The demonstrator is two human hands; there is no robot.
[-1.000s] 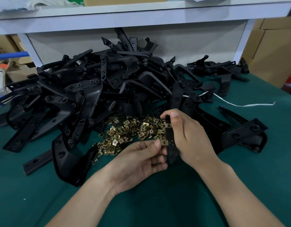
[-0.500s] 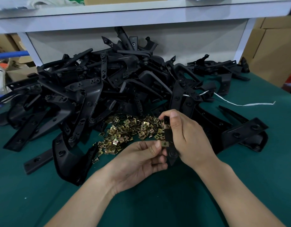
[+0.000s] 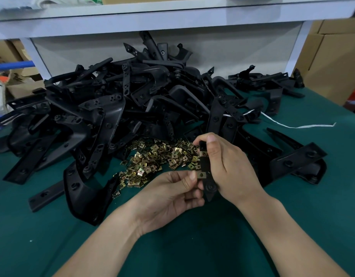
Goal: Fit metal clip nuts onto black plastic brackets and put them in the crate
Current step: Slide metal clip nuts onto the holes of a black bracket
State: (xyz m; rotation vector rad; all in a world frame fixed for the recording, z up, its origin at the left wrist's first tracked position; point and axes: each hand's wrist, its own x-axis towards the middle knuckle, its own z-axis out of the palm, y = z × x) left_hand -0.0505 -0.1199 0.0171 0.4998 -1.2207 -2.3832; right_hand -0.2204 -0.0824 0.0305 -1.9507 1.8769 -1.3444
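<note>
Black bracket (image 3: 204, 164) stands upright, clamped in my right hand (image 3: 230, 166) so its edge faces my left hand (image 3: 168, 194), which pinches a clip nut (image 3: 201, 174) onto it above mid-table (image 3: 192, 246). Loose nuts (image 3: 152, 160) lie just behind, within reach.

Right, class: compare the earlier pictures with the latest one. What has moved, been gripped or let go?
Nothing visibly changed. The left hand still pinches a brass-coloured metal clip nut against the narrow black plastic bracket that the right hand holds; neither grip shifted.
</note>
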